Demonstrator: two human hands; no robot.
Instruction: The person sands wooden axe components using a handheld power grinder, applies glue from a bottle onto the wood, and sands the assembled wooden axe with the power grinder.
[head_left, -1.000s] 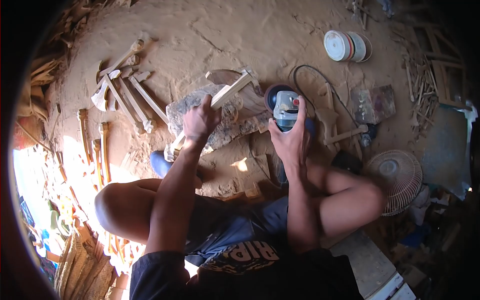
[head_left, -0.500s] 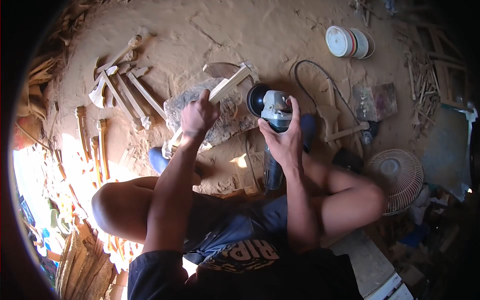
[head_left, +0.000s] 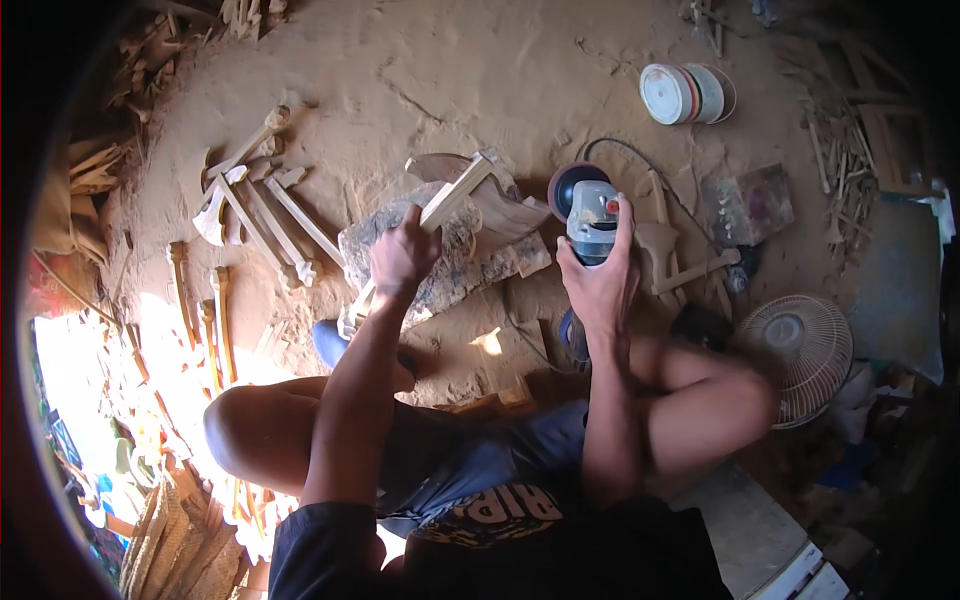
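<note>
My left hand (head_left: 405, 258) is closed around the light wooden shaft (head_left: 458, 193) of an axe-shaped wooden piece. At its far end a curved, blade-like wooden part (head_left: 510, 215) sticks out to the side. Beneath it lies a rough, weathered block (head_left: 520, 262) on the ground. To the right, my right hand (head_left: 602, 290) grips an angle grinder (head_left: 594, 215) by its head, with fingers around the housing. The grinder's round disc (head_left: 563, 188) faces the wood and stands slightly apart from it. The grinder's lower body is mostly hidden behind my hand and forearm.
Several shaped wooden pieces (head_left: 262, 215) lie on the sandy ground at left. A white bucket (head_left: 665, 93) rests on its side at the back right. The power cord (head_left: 668, 170) curves behind the grinder. A round fan (head_left: 797, 360) stands near my right knee.
My right hand has moved the grinder to the right, away from the wooden piece, uncovering more of the curved part. My left hand keeps its hold on the shaft.
</note>
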